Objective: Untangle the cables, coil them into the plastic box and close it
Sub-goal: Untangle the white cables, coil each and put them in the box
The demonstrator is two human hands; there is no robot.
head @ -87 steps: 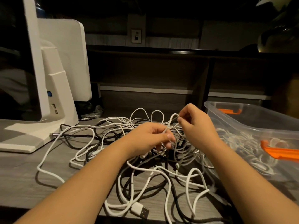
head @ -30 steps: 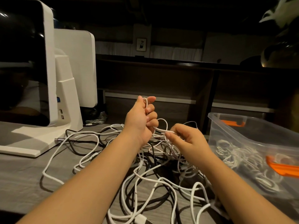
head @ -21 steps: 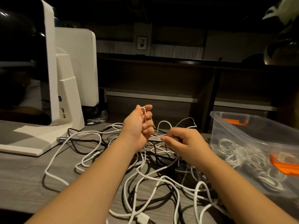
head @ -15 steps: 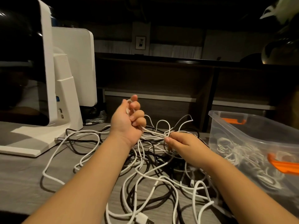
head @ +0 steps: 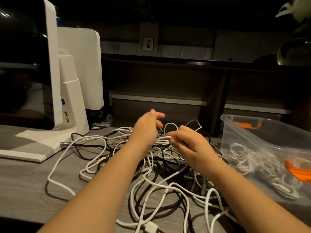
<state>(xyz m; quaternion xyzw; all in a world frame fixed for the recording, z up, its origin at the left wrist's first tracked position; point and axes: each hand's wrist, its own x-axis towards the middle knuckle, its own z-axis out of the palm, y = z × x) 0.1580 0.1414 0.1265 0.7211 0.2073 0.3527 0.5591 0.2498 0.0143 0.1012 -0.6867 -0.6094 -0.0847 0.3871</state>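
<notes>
Cables [head: 151, 175] are lying mostly tangled beside the box [head: 262, 137], which holds some coils; I am pinching one white strand with my right hand [head: 190, 145], left hand [head: 148, 130] loosely spread.

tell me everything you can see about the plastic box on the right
The plastic box is a clear, see-through tub with rounded corners, standing upright and open on the grey tabletop, right of the cable tangle. No lid shows. Orange latch handles sit at its far and near ends. White coiled cables already lie inside. Neither hand touches it.
</notes>
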